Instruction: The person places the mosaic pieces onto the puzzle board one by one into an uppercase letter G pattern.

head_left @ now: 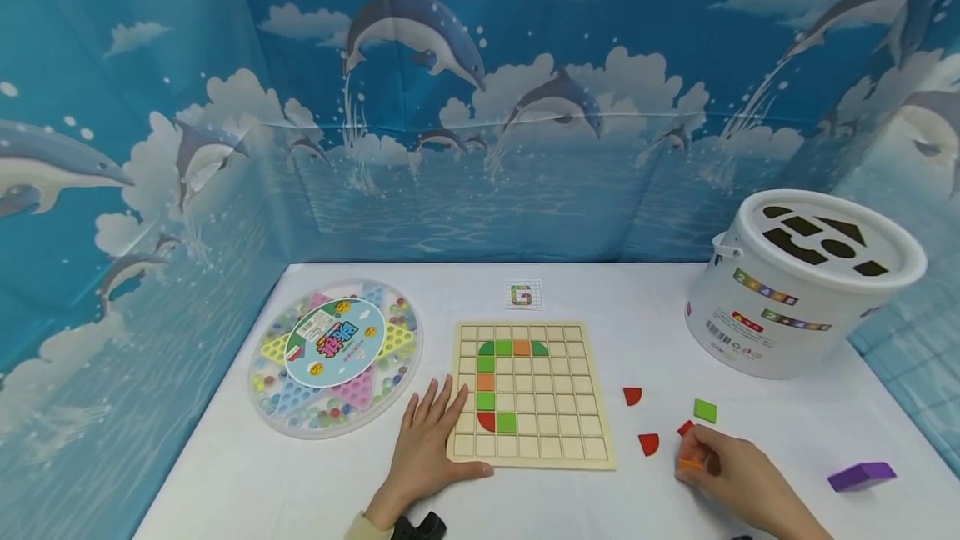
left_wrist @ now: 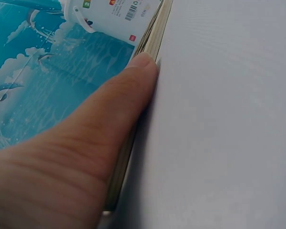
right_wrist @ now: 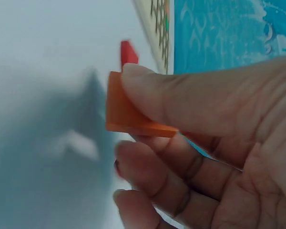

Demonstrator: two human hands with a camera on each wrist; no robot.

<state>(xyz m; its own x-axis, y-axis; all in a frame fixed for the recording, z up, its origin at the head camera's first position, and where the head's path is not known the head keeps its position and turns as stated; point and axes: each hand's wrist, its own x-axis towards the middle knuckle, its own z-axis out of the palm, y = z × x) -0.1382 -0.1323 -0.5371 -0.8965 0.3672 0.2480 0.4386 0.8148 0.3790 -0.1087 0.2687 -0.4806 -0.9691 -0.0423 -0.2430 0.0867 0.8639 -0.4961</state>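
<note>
A wooden grid board [head_left: 558,448] carries green, orange and red tiles laid in a C-like line. My left hand [head_left: 429,448] rests at its front left corner with fingers spread over the left edge. In the left wrist view, the thumb [left_wrist: 117,95] lies straight along the board's side. My right hand [head_left: 723,469], right of the board, pinches an orange square tile [right_wrist: 126,107] between thumb and fingers. A red piece [head_left: 686,427] shows just beyond those fingertips, partly hidden. Close by lie two red quarter-round tiles, one nearer [head_left: 648,444] and one farther [head_left: 632,396], and a green square tile [head_left: 705,411].
A small pattern card [head_left: 523,295] lies behind the board. To the left is a round marble game board [head_left: 337,357] under a clear cover. A white bucket [head_left: 795,290] with a shape-hole lid stands at the back right. A purple block [head_left: 862,477] sits far right.
</note>
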